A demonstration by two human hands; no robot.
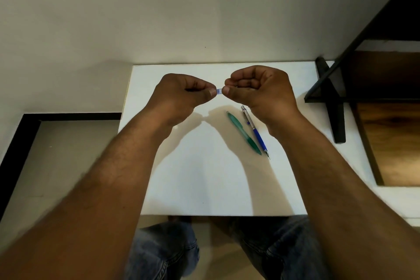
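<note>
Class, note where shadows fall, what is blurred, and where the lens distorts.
Head view: left hand and right hand throw soft shadows on the white table, toward the viewer; head view: near forearms look smeared, the small piece they pinch too tiny to identify; head view: table's side edges lean outward, likely lens stretch.

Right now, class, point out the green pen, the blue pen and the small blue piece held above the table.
green pen (243, 132): head view, middle of its barrel.
blue pen (258, 136): head view, blue lower barrel.
small blue piece (218, 91): head view, its exposed middle.
</note>
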